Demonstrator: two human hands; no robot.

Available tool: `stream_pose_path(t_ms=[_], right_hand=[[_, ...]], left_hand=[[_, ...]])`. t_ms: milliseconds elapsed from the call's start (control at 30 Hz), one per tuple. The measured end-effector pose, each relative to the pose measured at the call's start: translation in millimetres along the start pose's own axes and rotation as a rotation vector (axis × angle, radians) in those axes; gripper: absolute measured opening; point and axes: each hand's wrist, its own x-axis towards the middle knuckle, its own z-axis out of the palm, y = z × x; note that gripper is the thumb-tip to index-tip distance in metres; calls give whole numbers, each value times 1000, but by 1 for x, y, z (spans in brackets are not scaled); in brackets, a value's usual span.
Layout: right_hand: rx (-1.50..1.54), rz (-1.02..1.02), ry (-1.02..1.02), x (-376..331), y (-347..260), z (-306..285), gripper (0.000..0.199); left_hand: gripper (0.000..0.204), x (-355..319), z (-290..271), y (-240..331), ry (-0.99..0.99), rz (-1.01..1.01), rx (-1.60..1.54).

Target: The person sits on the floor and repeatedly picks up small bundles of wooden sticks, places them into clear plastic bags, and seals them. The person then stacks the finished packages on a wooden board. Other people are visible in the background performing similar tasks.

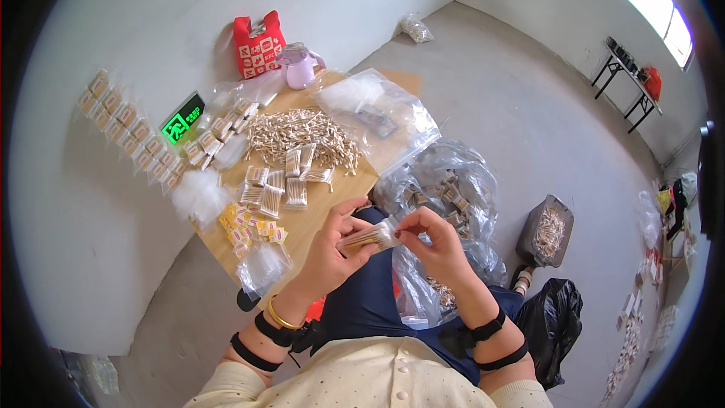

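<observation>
My left hand (332,245) is wrapped round a small transparent bag of cotton swabs (365,239), held above my lap near the table's edge. The sticks lie side by side in it. At the bag's right end, my right hand (436,248) pinches the plastic between thumb and fingers. Beyond my hands, several filled swab packs (273,190) lie on the wooden table (308,221). Behind those spreads a heap of loose cotton swabs (302,136). Small yellow and white labels (245,228) and a stack of flat plastic bags (263,266) sit at the table's near left.
A big transparent sack (472,174) of packs stands right of the table. Farther right are a grey bin (526,234) of swabs and a black bag (555,325). A lilac jug (300,68) and red bag (258,47) stand at the back. Filled packs (124,125) line the wall side.
</observation>
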Motion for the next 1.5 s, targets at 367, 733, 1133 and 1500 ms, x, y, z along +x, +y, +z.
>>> stream_pose_path(t_ms=[367, 733, 1133, 1500], right_hand=[[249, 3, 33, -38, 14, -11, 11], [336, -44, 28, -55, 19, -16, 13], [-74, -89, 154, -52, -17, -36, 11], [-217, -208, 27, -48, -27, -35, 15]], left_hand=[[66, -7, 33, 31, -47, 460, 365], [60, 2, 55, 46, -43, 661, 513], [30, 5, 53, 26, 122, 303, 412], [12, 18, 64, 32, -245, 213, 335]])
